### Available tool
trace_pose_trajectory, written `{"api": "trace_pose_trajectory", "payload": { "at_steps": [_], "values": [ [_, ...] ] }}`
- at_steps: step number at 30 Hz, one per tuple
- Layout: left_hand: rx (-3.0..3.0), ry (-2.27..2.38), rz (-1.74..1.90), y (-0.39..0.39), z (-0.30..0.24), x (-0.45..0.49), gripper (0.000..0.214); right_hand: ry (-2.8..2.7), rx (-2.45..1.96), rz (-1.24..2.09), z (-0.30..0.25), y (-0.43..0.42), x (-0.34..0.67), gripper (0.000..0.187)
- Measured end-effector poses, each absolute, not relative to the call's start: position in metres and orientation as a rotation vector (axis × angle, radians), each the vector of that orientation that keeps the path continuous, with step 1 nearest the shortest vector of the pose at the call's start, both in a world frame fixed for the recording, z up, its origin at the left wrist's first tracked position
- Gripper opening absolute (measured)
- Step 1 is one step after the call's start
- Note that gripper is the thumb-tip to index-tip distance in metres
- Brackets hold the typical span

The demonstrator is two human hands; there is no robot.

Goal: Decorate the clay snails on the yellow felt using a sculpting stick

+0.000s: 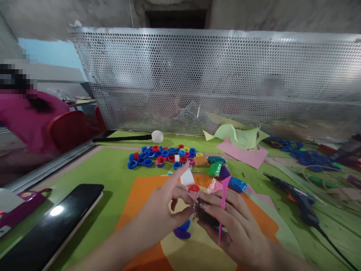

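Note:
Near the middle of the view my right hand [237,226] is closed around a dark packet [207,215]. Between its fingers a pink plastic clay tool [223,203] stands upright. My left hand [165,205] pinches clear crinkled film at the packet's left end, index finger stretched upward. Just beyond the fingertips are a red cap [193,188] and a small white block [187,177]. Below the hands lie blue clay pieces [182,230] on orange and yellow paper [146,188]. Fingers hide much of the packet.
Several bottle caps [148,162] and colored clay packets [237,184] lie behind the hands. A black phone [56,222] is at left, a glue gun [296,199] with a cord at right. A perforated metal panel [180,75] stands behind; a person in pink [34,116] sits at left.

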State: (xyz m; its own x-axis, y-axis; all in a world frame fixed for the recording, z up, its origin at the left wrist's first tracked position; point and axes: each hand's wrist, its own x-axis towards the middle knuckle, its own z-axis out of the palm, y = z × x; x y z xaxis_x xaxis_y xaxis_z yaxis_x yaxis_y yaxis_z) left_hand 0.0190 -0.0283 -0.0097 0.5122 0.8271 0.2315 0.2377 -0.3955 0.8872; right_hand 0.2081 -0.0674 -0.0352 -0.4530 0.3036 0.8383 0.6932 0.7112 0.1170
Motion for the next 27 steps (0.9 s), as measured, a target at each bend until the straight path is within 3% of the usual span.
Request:
{"api": "trace_pose_trajectory", "payload": {
  "at_steps": [16,27],
  "values": [
    [1.807,0.868,0.973,-0.037,-0.017,0.028,0.076,-2.131,-0.675,-0.508,-0.039,-0.069,0.211,0.013],
    [1.737,0.885,1.063,-0.044,-0.025,0.034,0.089,-2.167,-0.668,-0.421,-0.044,-0.069,0.214,0.022]
  ]
}}
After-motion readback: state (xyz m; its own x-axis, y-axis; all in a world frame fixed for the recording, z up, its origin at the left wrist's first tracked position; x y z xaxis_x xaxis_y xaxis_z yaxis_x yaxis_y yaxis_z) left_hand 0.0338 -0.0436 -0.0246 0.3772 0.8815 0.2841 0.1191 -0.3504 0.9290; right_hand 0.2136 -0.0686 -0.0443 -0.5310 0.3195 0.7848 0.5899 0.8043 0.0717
